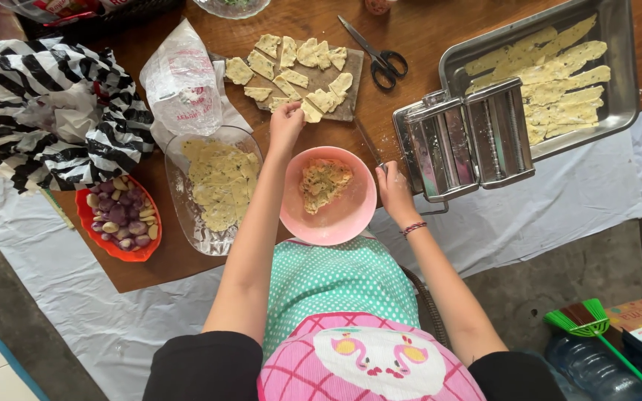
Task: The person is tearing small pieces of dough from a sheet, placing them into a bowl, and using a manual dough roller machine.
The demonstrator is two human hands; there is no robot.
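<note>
Left hand (285, 122) pinches a pale dough piece (310, 111) at the wooden cutting board's (348, 82) near edge; right hand (394, 189) grips a knife (369, 145) between pink plastic bowl (351, 215) and steel pasta roller (469, 141).

Wooden table (440, 30) with cutting board (336, 78), scissors (380, 56), pink bowl (343, 215), metal tray (618, 67).

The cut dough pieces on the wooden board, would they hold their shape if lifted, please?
Probably floppy: the cut dough pieces look thin and flat on the wooden board. Likely light and easily torn; the left hand takes one at its edge.
</note>
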